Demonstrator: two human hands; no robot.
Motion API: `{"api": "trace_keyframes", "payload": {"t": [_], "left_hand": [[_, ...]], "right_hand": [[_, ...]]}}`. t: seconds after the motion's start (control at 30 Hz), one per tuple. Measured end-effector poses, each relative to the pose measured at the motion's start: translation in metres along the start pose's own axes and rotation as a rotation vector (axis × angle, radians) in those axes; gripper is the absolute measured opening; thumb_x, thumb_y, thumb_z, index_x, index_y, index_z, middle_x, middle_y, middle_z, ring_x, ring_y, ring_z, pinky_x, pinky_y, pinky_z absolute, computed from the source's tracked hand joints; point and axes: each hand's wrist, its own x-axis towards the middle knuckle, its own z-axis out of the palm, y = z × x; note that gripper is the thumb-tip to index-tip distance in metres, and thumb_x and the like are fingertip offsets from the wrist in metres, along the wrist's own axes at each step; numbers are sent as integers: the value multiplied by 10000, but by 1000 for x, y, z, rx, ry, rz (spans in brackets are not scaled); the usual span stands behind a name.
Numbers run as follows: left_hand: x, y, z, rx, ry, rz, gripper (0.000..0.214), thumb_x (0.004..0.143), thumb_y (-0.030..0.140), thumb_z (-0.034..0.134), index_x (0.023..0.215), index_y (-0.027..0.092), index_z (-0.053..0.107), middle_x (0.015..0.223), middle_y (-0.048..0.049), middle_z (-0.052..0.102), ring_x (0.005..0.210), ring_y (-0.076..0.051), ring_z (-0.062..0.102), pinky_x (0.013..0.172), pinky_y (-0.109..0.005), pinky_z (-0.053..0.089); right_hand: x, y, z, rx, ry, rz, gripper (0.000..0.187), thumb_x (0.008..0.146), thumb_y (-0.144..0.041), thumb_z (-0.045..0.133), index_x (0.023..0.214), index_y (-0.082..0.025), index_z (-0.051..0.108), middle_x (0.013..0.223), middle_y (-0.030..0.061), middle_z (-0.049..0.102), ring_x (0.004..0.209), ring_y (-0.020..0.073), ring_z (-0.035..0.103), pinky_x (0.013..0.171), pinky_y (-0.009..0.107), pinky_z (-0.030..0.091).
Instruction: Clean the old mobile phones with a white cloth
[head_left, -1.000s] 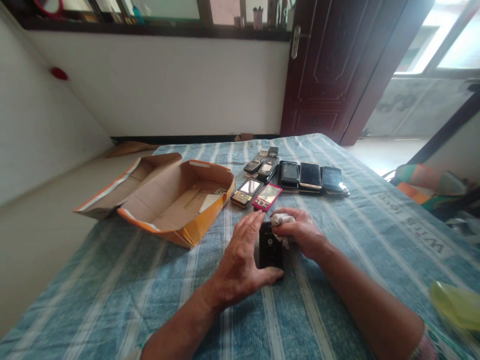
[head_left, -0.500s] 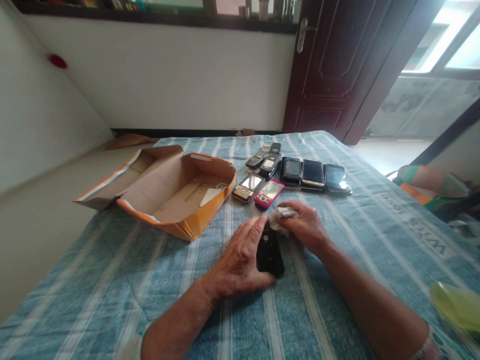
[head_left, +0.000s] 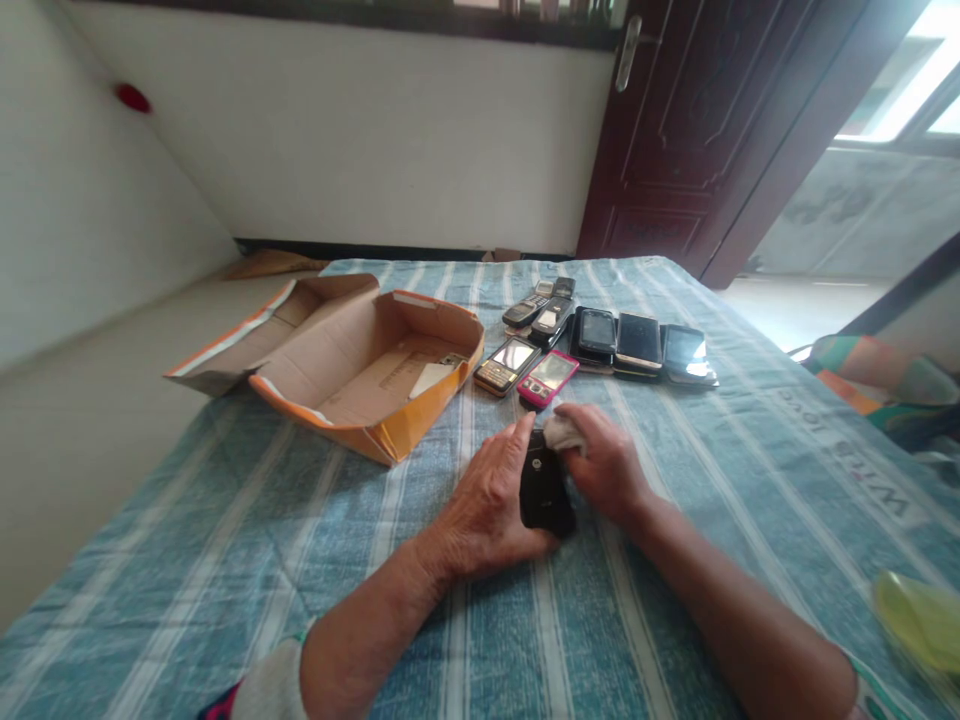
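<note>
A black phone, its round emblem too small to be read, is shown on the striped cover, clamped along its left edge by the left hand. The right hand is closed on a white cloth pressed to the phone's far end. Farther off, other phones and, to the left, an open cardboard box are laid; at right, lettering reading "With love" is printed on the cover

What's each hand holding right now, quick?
Left hand: closed around the black phone, gripping its side and near end.
Right hand: closed on a white cloth, pressed against the phone's far end.
</note>
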Motion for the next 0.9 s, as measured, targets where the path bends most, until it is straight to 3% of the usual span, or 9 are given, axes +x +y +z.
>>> {"api": "trace_keyframes", "payload": {"t": [0.13, 0.4, 0.7, 0.8, 0.9], "left_hand": [[-1, -2, 3, -5, 33, 0, 1105, 583, 318, 732, 1485, 151, 117, 1370, -209, 459, 1235, -391, 483, 993, -583, 433], [-1, -2, 5, 16, 40, 11, 1135, 564, 292, 741, 1486, 143, 95, 1409, -218, 426, 1276, -389, 452, 1041, -572, 396], [-2, -5, 8, 45, 48, 28, 1078, 632, 342, 707, 1494, 139, 92, 1377, -217, 455, 1270, -379, 460, 1041, -572, 390], [-2, -6, 7, 39, 37, 22, 1098, 626, 363, 724, 1492, 130, 90, 1379, -227, 443, 1267, -378, 460, 1042, -565, 393], [-2, -4, 5, 26, -4, -16, 1137, 584, 349, 751, 1492, 151, 97, 1412, -215, 413, 1291, -385, 431, 1057, -567, 379]], "right_hand": [[-11, -14, 6, -24, -210, -144, 371, 748, -76, 440, 1038, -184, 645, 1054, 101, 647, 949, 217, 617, 824, 351, 520], [-17, -16, -1, 4, -263, -278, 498, 764, -15, 393, 1174, -199, 609, 1195, 101, 634, 1239, 252, 515, 1066, 467, 421], [-55, -36, -27, -1, -370, -382, 425, 818, 3, 389, 1124, -167, 629, 1183, 120, 669, 1230, 249, 547, 1052, 450, 445], [-55, -34, -33, 115, -287, -260, 428, 788, -16, 417, 1107, -184, 647, 1107, 91, 702, 1103, 228, 633, 958, 385, 519], [-48, -23, -36, 154, -73, 25, 384, 767, -64, 466, 1037, -223, 688, 1007, 46, 725, 925, 210, 688, 820, 335, 565]]}}
